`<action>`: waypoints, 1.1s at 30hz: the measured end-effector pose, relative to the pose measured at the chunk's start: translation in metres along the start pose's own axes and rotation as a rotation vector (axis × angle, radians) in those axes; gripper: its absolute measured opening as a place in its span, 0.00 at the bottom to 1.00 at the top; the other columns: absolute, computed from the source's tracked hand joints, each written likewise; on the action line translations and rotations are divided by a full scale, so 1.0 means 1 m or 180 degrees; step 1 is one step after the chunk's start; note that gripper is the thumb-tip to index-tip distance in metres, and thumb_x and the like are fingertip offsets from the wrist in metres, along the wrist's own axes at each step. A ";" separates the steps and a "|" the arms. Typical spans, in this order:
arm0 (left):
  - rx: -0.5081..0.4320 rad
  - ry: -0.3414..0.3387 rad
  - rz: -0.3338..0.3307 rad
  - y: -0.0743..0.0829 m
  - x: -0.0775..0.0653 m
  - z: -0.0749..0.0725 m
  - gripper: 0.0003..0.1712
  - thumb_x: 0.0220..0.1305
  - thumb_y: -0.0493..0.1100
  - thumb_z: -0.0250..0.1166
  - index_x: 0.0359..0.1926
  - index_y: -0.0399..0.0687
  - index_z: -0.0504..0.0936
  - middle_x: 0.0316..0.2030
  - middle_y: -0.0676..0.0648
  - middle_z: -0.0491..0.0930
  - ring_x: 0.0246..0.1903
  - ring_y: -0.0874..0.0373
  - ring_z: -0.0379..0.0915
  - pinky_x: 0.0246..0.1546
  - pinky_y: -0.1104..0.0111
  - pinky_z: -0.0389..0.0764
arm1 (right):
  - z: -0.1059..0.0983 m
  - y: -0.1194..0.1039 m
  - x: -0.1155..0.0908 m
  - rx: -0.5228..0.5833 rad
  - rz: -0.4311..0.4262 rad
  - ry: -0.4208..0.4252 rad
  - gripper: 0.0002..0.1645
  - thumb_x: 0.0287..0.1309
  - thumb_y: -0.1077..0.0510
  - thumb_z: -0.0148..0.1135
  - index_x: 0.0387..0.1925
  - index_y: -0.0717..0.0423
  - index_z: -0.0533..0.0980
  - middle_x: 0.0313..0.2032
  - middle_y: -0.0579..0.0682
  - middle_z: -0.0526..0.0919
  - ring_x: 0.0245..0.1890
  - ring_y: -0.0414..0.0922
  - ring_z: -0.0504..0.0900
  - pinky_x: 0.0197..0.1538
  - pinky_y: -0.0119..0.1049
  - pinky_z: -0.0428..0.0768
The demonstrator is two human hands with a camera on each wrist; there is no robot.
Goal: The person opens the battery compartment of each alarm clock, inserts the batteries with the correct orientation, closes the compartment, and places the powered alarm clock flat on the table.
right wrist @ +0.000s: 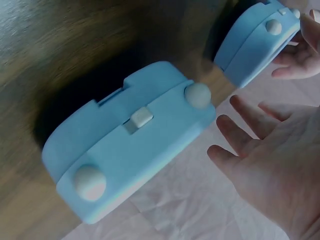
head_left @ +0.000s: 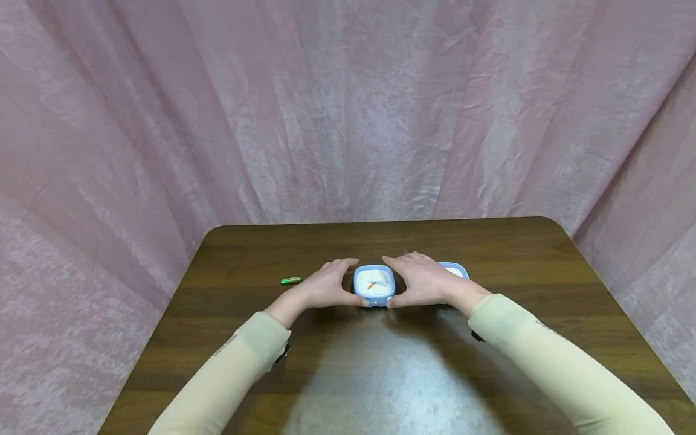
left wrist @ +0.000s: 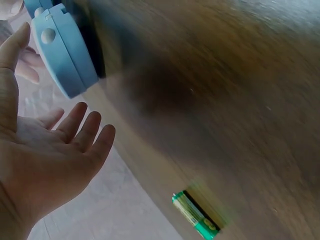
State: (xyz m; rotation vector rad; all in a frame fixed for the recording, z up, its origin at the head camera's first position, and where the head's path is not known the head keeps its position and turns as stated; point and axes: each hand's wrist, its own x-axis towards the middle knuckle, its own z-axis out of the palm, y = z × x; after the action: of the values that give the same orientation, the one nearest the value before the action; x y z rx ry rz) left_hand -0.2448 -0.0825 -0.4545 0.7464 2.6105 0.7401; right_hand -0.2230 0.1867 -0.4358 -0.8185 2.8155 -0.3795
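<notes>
A light-blue alarm clock (head_left: 374, 281) with a white face sits between my two hands. My left hand (head_left: 333, 284) curves about its left side, thumb tip at the front lower corner and the other fingers apart from it. Mirroring that, my right hand (head_left: 423, 280) stands at the right side with its thumb by the front edge. In the right wrist view, the fingers of my right hand (right wrist: 272, 145) are loosely bent and spread. A second blue clock (right wrist: 132, 135), with round white knobs and a small white switch, sits below the right wrist, partly hidden in the head view.
A green battery (head_left: 291, 280) lies on the brown wooden table (head_left: 244, 254), left of my left hand. Pink curtains (head_left: 348, 121) hang behind the table's back edge and along both sides. Light glares off the table's front middle.
</notes>
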 end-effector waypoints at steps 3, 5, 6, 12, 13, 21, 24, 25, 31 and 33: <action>0.0038 -0.0030 -0.0024 0.002 0.004 0.003 0.66 0.48 0.74 0.75 0.79 0.47 0.58 0.72 0.45 0.65 0.70 0.47 0.59 0.63 0.48 0.69 | 0.002 -0.002 0.005 -0.0025 -0.0001 -0.0021 0.64 0.49 0.29 0.71 0.79 0.55 0.58 0.71 0.54 0.71 0.72 0.59 0.64 0.73 0.55 0.57; 0.0074 -0.0051 -0.0055 0.003 0.007 0.004 0.67 0.48 0.73 0.75 0.79 0.47 0.57 0.72 0.45 0.64 0.70 0.47 0.58 0.63 0.49 0.69 | 0.004 -0.003 0.008 -0.0041 -0.0004 -0.0021 0.64 0.49 0.30 0.72 0.79 0.57 0.58 0.70 0.56 0.71 0.72 0.59 0.64 0.73 0.55 0.57; 0.0096 -0.0064 -0.0068 0.004 0.008 0.005 0.67 0.48 0.73 0.75 0.79 0.46 0.57 0.73 0.45 0.64 0.70 0.47 0.58 0.63 0.49 0.69 | 0.005 -0.004 0.010 -0.0068 0.0000 -0.0028 0.65 0.49 0.29 0.72 0.79 0.57 0.58 0.70 0.56 0.71 0.72 0.59 0.64 0.74 0.54 0.56; 0.0185 -0.0096 -0.0031 0.006 0.014 0.007 0.66 0.49 0.70 0.75 0.78 0.41 0.58 0.72 0.42 0.65 0.68 0.45 0.60 0.63 0.51 0.68 | 0.010 -0.005 0.018 -0.0179 0.0042 -0.0040 0.66 0.47 0.28 0.72 0.78 0.60 0.59 0.68 0.57 0.73 0.69 0.57 0.68 0.74 0.51 0.56; 0.0176 -0.0102 -0.0020 0.007 0.014 0.007 0.66 0.49 0.70 0.76 0.78 0.41 0.58 0.71 0.42 0.65 0.68 0.45 0.61 0.63 0.51 0.68 | 0.010 -0.005 0.019 -0.0174 0.0062 -0.0045 0.66 0.47 0.28 0.72 0.77 0.60 0.59 0.68 0.57 0.73 0.69 0.57 0.68 0.74 0.51 0.56; 0.0138 -0.0134 0.0054 0.011 0.017 0.008 0.62 0.49 0.66 0.77 0.76 0.40 0.61 0.64 0.43 0.71 0.62 0.46 0.64 0.60 0.53 0.69 | 0.013 -0.006 0.025 -0.0201 0.0194 -0.0134 0.66 0.46 0.28 0.72 0.78 0.59 0.59 0.68 0.57 0.73 0.70 0.56 0.67 0.76 0.52 0.52; 0.0173 -0.0112 0.0038 0.010 0.018 0.009 0.60 0.49 0.65 0.77 0.75 0.41 0.63 0.62 0.45 0.72 0.61 0.47 0.65 0.59 0.54 0.70 | 0.014 -0.006 0.027 -0.0193 0.0192 -0.0149 0.66 0.46 0.29 0.72 0.77 0.60 0.59 0.68 0.58 0.72 0.70 0.57 0.66 0.76 0.52 0.52; 0.0184 -0.0104 0.0028 0.010 0.018 0.010 0.60 0.49 0.65 0.77 0.75 0.41 0.63 0.62 0.45 0.72 0.61 0.47 0.65 0.59 0.54 0.70 | 0.015 -0.006 0.027 -0.0188 0.0187 -0.0152 0.66 0.47 0.29 0.72 0.77 0.60 0.60 0.68 0.58 0.72 0.71 0.57 0.66 0.76 0.52 0.52; 0.0253 -0.0045 0.0049 0.009 0.020 0.012 0.53 0.49 0.63 0.77 0.70 0.44 0.69 0.57 0.47 0.75 0.57 0.49 0.67 0.56 0.56 0.71 | 0.017 -0.004 0.029 -0.0192 0.0190 -0.0130 0.65 0.47 0.29 0.73 0.76 0.60 0.61 0.68 0.58 0.72 0.70 0.57 0.66 0.76 0.54 0.51; 0.0254 -0.0025 0.0073 0.009 0.020 0.013 0.50 0.48 0.63 0.77 0.68 0.46 0.71 0.54 0.49 0.76 0.55 0.50 0.68 0.54 0.57 0.71 | 0.018 -0.003 0.029 -0.0189 0.0175 -0.0094 0.63 0.46 0.30 0.73 0.75 0.60 0.62 0.67 0.58 0.73 0.70 0.57 0.67 0.75 0.54 0.51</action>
State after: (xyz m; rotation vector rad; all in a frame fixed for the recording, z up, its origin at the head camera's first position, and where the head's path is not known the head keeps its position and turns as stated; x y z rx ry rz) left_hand -0.2521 -0.0592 -0.4629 0.8013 2.6420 0.6412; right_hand -0.2415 0.1646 -0.4546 -0.7501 2.8272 -0.2746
